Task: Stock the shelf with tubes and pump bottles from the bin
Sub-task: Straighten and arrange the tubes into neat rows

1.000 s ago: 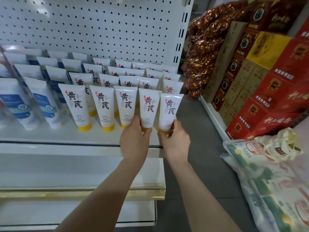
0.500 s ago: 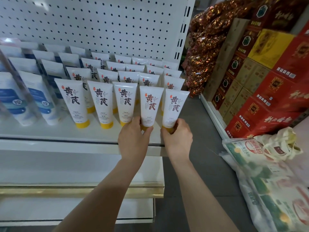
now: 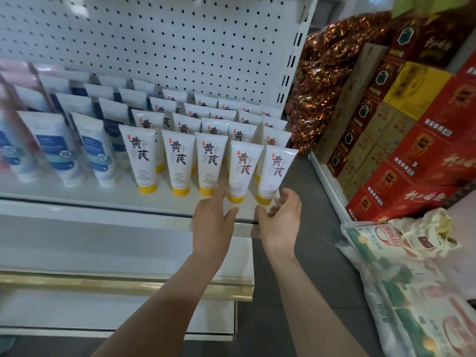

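Tubes (image 3: 177, 163) labelled 黄芪, blue tubes (image 3: 96, 153) perhaps 控

White pegboard back panel (image 3: 180, 42), black holes in even rows. A slotted upright (image 3: 296, 55) closes its right edge. White metal shelf (image 3: 77, 204) in front, and the tier below carries a gold trim strip (image 3: 128, 287). Floor (image 3: 304, 176) is dark grey and matte. Right of the aisle, on a low white plinth (image 3: 327, 176): red cartons (image 3: 425, 163) and brown cartons (image 3: 381, 130) stacked high. Shiny red-gold foil bags (image 3: 329, 81) heaped behind. Printed sacks (image 3: 412, 292) piled at lower right. Light soft.
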`<state>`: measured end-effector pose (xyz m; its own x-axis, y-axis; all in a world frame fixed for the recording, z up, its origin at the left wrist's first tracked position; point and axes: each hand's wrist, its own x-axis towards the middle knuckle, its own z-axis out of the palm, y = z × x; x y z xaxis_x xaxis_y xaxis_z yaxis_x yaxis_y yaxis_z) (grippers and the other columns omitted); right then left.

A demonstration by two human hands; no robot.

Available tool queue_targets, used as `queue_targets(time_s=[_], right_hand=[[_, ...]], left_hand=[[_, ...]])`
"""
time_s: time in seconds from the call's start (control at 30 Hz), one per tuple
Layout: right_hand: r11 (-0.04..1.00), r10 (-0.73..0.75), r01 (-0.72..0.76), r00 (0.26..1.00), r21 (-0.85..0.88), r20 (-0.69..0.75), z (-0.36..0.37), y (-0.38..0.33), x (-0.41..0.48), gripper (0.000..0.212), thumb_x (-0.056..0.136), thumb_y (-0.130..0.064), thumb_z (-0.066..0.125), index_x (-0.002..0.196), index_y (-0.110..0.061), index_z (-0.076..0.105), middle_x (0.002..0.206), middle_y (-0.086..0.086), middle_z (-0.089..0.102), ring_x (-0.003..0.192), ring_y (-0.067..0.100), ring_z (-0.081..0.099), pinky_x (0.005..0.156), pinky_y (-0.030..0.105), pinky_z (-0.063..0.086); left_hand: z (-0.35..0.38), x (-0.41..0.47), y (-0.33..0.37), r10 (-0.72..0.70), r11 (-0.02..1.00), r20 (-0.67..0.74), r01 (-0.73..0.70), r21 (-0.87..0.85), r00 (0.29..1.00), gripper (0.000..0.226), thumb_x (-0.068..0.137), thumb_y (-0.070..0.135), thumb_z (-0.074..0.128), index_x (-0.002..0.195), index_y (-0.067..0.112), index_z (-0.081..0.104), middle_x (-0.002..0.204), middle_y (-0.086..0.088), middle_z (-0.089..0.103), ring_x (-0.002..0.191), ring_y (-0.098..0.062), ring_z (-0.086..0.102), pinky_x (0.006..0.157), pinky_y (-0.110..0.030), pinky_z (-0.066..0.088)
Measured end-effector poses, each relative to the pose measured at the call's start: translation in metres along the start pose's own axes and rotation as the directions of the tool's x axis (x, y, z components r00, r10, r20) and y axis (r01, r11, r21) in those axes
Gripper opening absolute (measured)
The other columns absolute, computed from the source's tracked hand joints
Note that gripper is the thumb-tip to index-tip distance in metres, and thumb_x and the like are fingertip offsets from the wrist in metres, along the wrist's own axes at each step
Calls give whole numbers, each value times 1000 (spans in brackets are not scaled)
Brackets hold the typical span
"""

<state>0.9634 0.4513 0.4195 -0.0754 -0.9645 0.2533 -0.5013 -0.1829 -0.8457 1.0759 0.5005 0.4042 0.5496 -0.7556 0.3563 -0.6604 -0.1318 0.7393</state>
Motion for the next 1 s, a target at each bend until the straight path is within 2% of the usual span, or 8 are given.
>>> queue_targets(time_s=[0.07, 0.17, 0.33, 0.47, 0.53, 0.63, 0.8, 1.0], right_hand=[[999, -42, 43, 998, 23, -37, -2, -6, -17, 48, 83, -9, 72, 122, -19, 46, 114, -3, 48, 83, 10, 56, 79, 34, 55], [994, -87, 85, 996, 69, 22, 6, -18, -37, 34, 87, -12, 68, 116, -21, 52, 101, -6, 55, 78, 7, 57, 75, 31, 55], [987, -161, 157, 976, 38, 143, 37, -43, -48, 34, 91, -16, 64, 124, -19, 58, 100, -13, 61, 79, 2, 59, 73, 13, 46], [990, -138, 137, 975, 19, 176, 61, -62, -50, 43, 92, -14, 63, 132, -19, 50, 86, -13, 53, 73, 5, 57, 75, 24, 48], [990, -138, 139, 976, 6, 171, 72, -68, -50, 45, 91, -13, 63, 132, -22, 47, 82, -10, 57, 72, 7, 58, 73, 28, 50], [994, -105, 108, 982, -6, 159, 86, -71, -45, 33, 91, -14, 62, 119, -19, 46, 80, -1, 62, 70, 13, 58, 70, 33, 49], [997, -62, 66, 990, -26, 124, 101, -78, -34, 28, 89, -16, 66, 110, -13, 48, 92, -1, 60, 83, 20, 57, 68, 26, 36], [999, 2, 1, 997, -40, 81, 112, -77, -30, 25, 90, -20, 64, 109, -14, 50, 97, 5, 65, 90, 26, 61, 74, 34, 46]], left_hand=[[-11, -12, -5, -23, 999, -36, 22, -40, 999, 46, 86, 18, 69, 128, 23, 51, 112, 7, 63, 103, -15, 58, 87, -33, 49], [-31, -19, -18, -41, 996, -136, 29, -89, 990, 42, 84, 11, 71, 122, 18, 55, 113, 3, 59, 105, -14, 58, 90, -30, 49], [-65, -5, -43, -109, 989, -166, 91, -113, 980, 56, 84, 10, 70, 133, 17, 44, 129, -2, 48, 110, -15, 52, 89, -26, 44], [-77, 13, -64, -129, 991, -79, 125, -51, 989, 69, 87, 15, 68, 146, 15, 31, 143, -5, 45, 126, -22, 50, 99, -37, 45], [-78, 23, -71, -100, 995, -47, 100, -10, 994, 70, 87, 18, 68, 147, 16, 30, 144, -4, 46, 128, -22, 49, 101, -41, 45], [-76, 38, -73, -46, 999, -29, 47, 23, 999, 62, 86, 22, 70, 139, 13, 39, 133, -5, 55, 119, -24, 54, 91, -40, 49], [-70, 53, -76, -3, 1000, -31, 3, 9, 1000, 56, 82, 25, 73, 129, 16, 44, 118, -2, 61, 110, -22, 60, 80, -42, 52], [-67, 58, -71, -40, 996, -50, 43, 78, 998, 47, 84, 32, 70, 123, 16, 49, 100, -5, 66, 89, -28, 63, 68, -43, 52]])
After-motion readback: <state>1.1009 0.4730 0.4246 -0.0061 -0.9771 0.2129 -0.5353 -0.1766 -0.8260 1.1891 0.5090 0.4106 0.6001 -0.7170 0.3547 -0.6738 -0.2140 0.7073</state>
